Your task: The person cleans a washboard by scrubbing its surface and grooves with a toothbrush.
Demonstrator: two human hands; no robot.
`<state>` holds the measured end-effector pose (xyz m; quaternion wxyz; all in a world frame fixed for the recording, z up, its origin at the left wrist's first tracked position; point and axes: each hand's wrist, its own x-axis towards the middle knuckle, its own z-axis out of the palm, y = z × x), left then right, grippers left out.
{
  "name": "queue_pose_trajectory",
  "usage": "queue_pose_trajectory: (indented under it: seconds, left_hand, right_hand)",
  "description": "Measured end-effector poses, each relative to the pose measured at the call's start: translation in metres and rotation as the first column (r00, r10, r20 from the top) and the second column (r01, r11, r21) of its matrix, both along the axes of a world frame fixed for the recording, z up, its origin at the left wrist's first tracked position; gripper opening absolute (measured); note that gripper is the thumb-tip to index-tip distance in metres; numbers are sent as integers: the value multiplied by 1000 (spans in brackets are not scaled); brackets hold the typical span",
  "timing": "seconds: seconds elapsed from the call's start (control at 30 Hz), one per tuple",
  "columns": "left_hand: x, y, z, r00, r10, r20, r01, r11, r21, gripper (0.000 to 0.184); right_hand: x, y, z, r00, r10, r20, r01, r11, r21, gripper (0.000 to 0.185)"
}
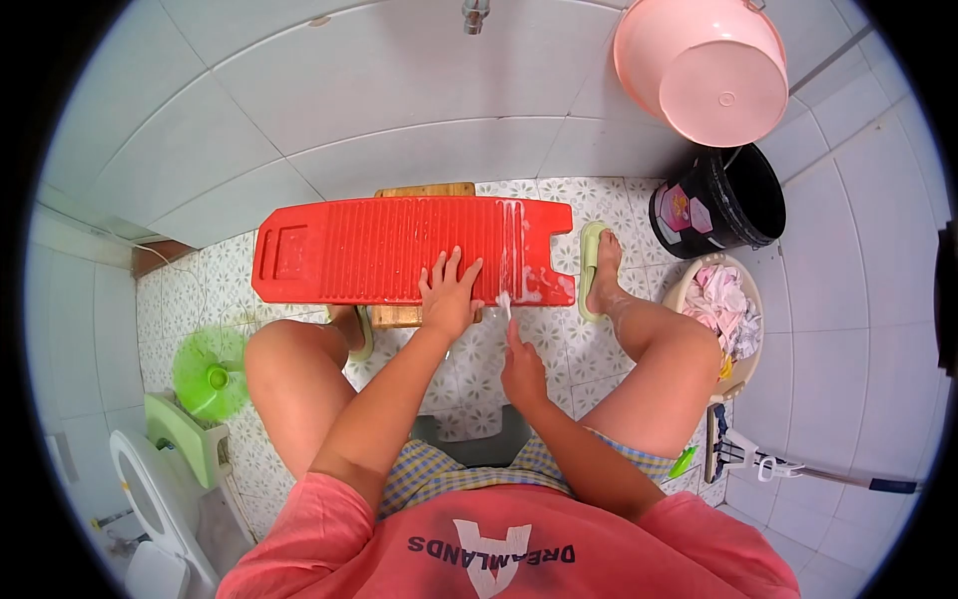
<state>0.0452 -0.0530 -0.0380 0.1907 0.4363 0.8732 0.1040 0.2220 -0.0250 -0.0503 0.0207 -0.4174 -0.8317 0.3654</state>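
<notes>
A red ridged plastic washboard [349, 255] lies across a wooden stool [424, 190] in front of me, with white suds streaked over its right part. My left hand [451, 292] rests on the washboard near its lower edge, fingers spread, holding nothing. In my right hand [523, 367] is a slim brush [505, 302] with a white head, its handle mostly covered by my fingers. The brush head meets the washboard's lower edge, close to the suds.
At right stand a black bucket [704, 205], a basin of clothes [720, 299] and a mop [738, 449]. A pink basin [723, 95] hangs on the wall. At left are a green translucent basin [205, 374], a green stool [185, 429] and a toilet [150, 489].
</notes>
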Motion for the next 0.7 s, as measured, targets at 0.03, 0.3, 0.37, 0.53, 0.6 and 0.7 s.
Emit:
queue_pose_trajectory:
  seconds: [0.03, 0.3, 0.37, 0.53, 0.6, 0.7]
  left_hand:
    - [0, 0, 0, 1000, 3, -4, -3, 1000, -3, 73]
    - [1, -1, 0, 1000, 10, -15, -10, 1000, 13, 77]
    - [1, 2, 3, 1000, 26, -16, -26, 999, 39, 79]
    - [4, 6, 4, 998, 5, -59, -7, 999, -48, 80]
    - [2, 3, 3, 999, -2, -49, 1, 1000, -24, 79]
    - [2, 2, -2, 998, -20, -53, 21, 1000, 15, 77]
  right_hand:
    - [-1, 2, -4, 1000, 0, 0, 0, 1000, 0, 58]
    - [-35, 37, -10, 997, 29, -74, -26, 999, 36, 57]
    - [-25, 29, -7, 998, 24, -53, -23, 999, 29, 57]
    - [-15, 13, -6, 1000, 14, -20, -14, 1000, 7, 60]
    - [-25, 19, -10, 1000, 19, 20, -20, 998, 53, 63]
    - [-42, 36, -11, 1000, 18, 18, -19, 999, 50, 65]
